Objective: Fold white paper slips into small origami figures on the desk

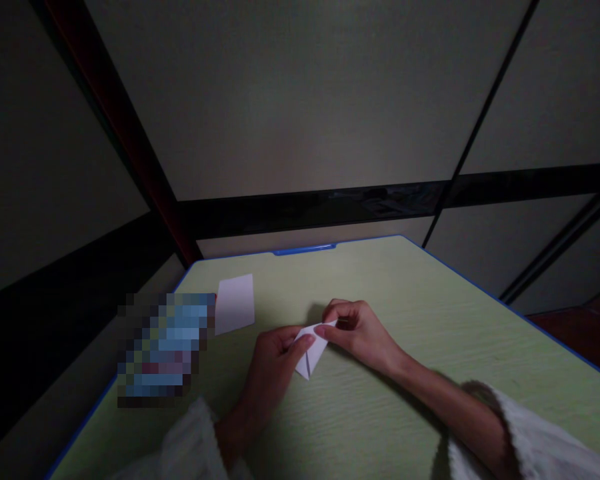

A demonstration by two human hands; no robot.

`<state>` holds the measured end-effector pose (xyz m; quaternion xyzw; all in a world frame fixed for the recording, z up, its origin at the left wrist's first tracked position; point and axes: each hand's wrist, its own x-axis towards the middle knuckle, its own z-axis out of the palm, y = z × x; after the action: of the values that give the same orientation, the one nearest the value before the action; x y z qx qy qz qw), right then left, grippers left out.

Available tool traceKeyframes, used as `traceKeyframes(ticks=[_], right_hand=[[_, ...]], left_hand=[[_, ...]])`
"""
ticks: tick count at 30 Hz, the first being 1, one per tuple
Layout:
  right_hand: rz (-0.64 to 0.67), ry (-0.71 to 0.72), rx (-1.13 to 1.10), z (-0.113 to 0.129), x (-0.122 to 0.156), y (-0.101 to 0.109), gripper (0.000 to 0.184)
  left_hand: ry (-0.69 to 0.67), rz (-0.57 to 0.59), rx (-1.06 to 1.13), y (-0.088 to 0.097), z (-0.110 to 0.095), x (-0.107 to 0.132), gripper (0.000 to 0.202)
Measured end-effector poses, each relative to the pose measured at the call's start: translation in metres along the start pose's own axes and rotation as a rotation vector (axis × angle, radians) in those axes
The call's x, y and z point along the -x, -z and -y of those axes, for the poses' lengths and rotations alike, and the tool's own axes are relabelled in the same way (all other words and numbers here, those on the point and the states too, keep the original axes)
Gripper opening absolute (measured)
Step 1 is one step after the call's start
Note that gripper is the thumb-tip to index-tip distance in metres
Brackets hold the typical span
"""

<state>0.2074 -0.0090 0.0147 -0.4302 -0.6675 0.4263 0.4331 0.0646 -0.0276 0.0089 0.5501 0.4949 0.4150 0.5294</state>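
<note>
Both forearms are angled inward over the green worktop (420, 293). A folded paper (314, 352) is pinched at its left corner by the curled left hand (270, 363) and at its far right corner by the bent right hand (360, 330). It is held near the worktop's middle, with its tip pointed nearward and its long axis running near to far. A flat white sheet (235, 303) lies far left, apart.

PLACE: room in a home, dimly lit | EVIDENCE: pale wall panels (305, 100) framed by dark wooden rails (305, 210), like sliding partitions | FURNITURE: small table (430, 300) with light green top and blue rim
</note>
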Motion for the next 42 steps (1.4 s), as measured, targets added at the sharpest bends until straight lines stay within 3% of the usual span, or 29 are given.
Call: traceKeyframes(ticks=[14,18,22,26,42], right_hand=[[-0.037,0.028,0.012,0.004,0.002,-0.004,0.011],[-0.076,-0.054,-0.236,0.005,0.002,-0.006,0.008],[-0.166,-0.184,-0.56,0.009,0.003,-0.01,0.025],[-0.157,-0.306,-0.733,0.011,0.004,-0.014,0.015],[-0.219,-0.354,-0.853,0.013,0.004,-0.016,0.008]], left_hand=[[-0.044,-0.027,-0.108,0.001,-0.003,0.001,0.024],[-0.082,-0.099,-0.14,0.001,-0.004,0.001,0.023],[-0.118,-0.219,-0.161,0.002,-0.006,0.002,0.023],[-0.136,-0.272,-0.158,0.002,-0.008,0.004,0.022],[-0.173,-0.268,-0.197,0.002,-0.006,0.005,0.019]])
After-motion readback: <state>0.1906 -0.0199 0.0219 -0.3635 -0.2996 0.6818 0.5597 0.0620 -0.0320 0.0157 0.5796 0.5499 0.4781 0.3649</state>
